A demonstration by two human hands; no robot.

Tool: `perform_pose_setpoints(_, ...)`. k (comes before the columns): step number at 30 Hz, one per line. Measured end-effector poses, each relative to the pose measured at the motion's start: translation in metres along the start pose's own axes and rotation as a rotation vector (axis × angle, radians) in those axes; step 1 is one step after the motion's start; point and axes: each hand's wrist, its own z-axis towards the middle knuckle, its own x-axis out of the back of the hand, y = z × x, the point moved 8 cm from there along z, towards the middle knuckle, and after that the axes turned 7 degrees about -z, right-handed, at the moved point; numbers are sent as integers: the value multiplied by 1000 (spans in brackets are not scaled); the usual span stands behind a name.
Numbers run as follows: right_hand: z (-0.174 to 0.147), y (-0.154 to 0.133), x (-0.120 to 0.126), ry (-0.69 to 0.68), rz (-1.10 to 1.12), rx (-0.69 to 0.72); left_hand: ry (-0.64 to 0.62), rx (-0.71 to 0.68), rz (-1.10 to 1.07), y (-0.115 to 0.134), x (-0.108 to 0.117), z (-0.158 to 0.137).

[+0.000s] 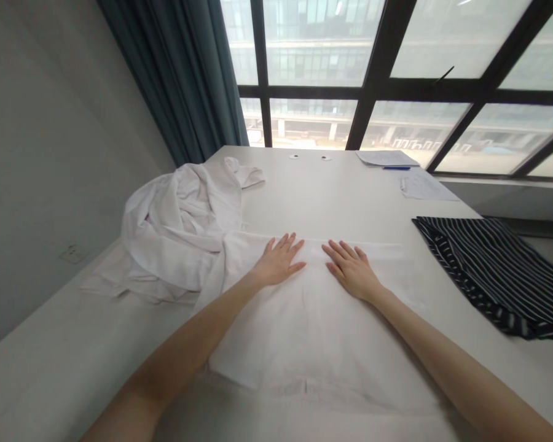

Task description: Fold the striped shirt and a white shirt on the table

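A white garment lies spread out on the white table in front of me; its exact kind is hard to make out. My left hand rests flat on its far part, fingers spread and pointing away from me. My right hand lies flat on the same cloth a short way to the right, fingers also apart. Neither hand grips anything. Left of the garment, and touching it, is a crumpled heap of white cloth. Whether the two are one piece I cannot tell.
Black-and-white striped cloth hangs over the table's right edge. Papers, a blue pen and a loose sheet lie at the far right. Two small white-and-dark items sit near the table's far edge. Beyond are a curtain and windows.
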Motion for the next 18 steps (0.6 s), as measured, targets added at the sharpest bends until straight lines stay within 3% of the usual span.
perform_pose_setpoints(10, -15, 61, -9, -39, -64, -178, 22, 183, 102, -59, 15, -38)
perform_pose_setpoints(14, -21, 92, -11, -37, -126, -290, 28, 206, 157, -63, 17, -44)
perform_pose_setpoints(18, -24, 97, -1, 68, -211, -370, 42, 216, 184, -61, 17, -45)
